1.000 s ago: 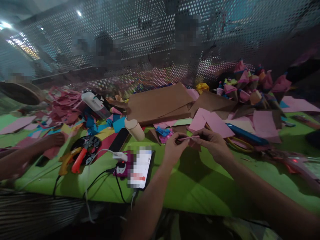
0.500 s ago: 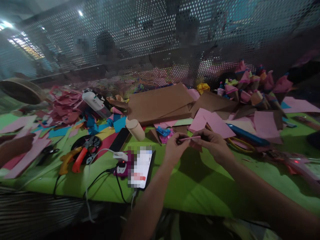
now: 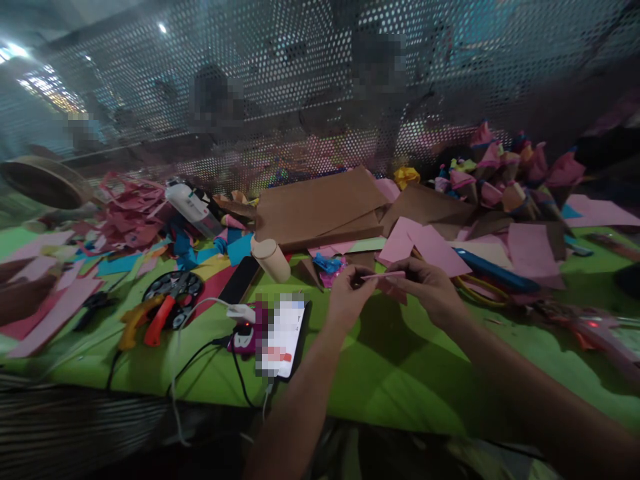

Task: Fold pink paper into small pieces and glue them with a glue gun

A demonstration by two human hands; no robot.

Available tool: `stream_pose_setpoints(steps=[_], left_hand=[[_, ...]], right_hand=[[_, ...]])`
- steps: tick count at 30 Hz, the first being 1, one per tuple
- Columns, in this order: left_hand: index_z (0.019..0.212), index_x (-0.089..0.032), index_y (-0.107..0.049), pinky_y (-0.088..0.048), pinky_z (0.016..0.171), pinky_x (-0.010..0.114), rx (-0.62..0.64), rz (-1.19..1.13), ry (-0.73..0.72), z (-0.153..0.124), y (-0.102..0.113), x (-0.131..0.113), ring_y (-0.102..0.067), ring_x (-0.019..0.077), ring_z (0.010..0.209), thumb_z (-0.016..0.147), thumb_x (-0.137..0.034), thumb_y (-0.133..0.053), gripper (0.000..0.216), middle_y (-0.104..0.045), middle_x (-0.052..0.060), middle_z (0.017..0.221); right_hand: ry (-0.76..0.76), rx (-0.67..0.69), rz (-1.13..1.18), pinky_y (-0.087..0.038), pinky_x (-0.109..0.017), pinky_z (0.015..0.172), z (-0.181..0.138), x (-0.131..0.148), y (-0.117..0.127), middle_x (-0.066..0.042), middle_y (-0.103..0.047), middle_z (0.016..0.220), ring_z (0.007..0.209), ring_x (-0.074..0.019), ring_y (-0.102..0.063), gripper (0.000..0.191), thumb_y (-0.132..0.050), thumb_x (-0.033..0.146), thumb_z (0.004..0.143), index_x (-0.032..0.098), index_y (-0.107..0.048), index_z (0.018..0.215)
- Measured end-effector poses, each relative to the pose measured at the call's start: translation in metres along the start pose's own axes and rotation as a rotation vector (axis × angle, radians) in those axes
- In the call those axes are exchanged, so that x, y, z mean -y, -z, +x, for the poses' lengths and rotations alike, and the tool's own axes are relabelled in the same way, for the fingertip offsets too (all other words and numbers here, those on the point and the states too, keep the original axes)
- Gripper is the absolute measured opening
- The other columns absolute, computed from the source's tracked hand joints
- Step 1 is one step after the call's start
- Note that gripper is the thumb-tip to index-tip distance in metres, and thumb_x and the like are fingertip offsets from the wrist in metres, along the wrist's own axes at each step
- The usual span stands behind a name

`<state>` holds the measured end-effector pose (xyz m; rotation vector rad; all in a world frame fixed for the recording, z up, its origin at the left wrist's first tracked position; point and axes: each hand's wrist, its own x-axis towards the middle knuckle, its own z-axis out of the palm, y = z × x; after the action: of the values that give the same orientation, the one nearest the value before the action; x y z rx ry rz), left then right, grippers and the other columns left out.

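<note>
Between my hands, above the green table cover [image 3: 370, 373], is a small piece of pink paper [image 3: 384, 275], its edge turned toward me. My left hand [image 3: 350, 292] pinches its left end and my right hand [image 3: 425, 287] grips the right end, fingers closed. A flap of the paper hangs below my right fingertips. Just behind my left hand lie small blue and magenta crumpled pieces [image 3: 327, 263]. Loose pink paper sheets [image 3: 435, 248] spread beyond my right hand, beside a blue tool [image 3: 493, 270] and yellow-handled scissors [image 3: 480, 290].
Brown cardboard [image 3: 320, 207] lies at the back before a perforated metal screen [image 3: 300, 87]. Left of my arm are a lit phone [image 3: 287, 333], a plugged-in power strip [image 3: 245, 337], a cardboard tube [image 3: 271, 260] and orange-handled glue guns [image 3: 163, 317]. Another person's hand [image 3: 25, 293] is at far left.
The pink paper between my fingers has shifted slightly right, with more of its edge showing. At far left, the other person's hand has moved left. My grip stays the same.
</note>
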<state>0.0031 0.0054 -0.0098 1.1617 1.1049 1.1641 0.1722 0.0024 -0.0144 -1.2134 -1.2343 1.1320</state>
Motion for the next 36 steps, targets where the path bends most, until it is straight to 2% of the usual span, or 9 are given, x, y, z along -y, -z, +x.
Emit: stream_pose_setpoints(steps=[6, 26, 36], left_hand=[[0.080, -0.017, -0.068, -0.047, 0.068, 0.024, -0.001, -0.013, 0.017, -0.0006, -0.0009, -0.0017, -0.058, 0.0118, 0.071, 0.073, -0.023, -0.076, 0.012, -0.066, 0.000, 0.074], [0.078, -0.018, -0.066, -0.049, 0.072, 0.026, 0.008, -0.028, 0.019, -0.0004, -0.0012, -0.0014, -0.061, 0.0131, 0.074, 0.072, -0.024, -0.079, 0.016, -0.066, 0.000, 0.076], [0.083, -0.018, -0.068, -0.051, 0.075, 0.028, 0.029, -0.049, 0.023, 0.0004, -0.0013, 0.0034, -0.062, 0.0140, 0.075, 0.072, -0.026, -0.079, 0.017, -0.069, 0.000, 0.079]], right_hand=[[0.009, -0.012, -0.015, -0.048, -0.035, 0.070, -0.0002, 0.0012, -0.0009, -0.005, -0.071, 0.077, 0.073, -0.0216, -0.061, 0.050, -0.087, 0.066, 0.060, 0.022, -0.074, 0.078], [0.019, -0.005, -0.043, -0.048, -0.036, 0.073, 0.0008, -0.0006, 0.0013, -0.004, -0.070, 0.078, 0.077, -0.0225, -0.062, 0.039, -0.084, 0.057, 0.066, 0.022, -0.073, 0.079], [-0.013, 0.000, -0.002, -0.046, -0.034, 0.067, 0.0003, -0.0021, 0.0006, -0.004, -0.069, 0.075, 0.071, -0.0205, -0.059, 0.046, -0.086, 0.062, 0.062, 0.022, -0.072, 0.079]])
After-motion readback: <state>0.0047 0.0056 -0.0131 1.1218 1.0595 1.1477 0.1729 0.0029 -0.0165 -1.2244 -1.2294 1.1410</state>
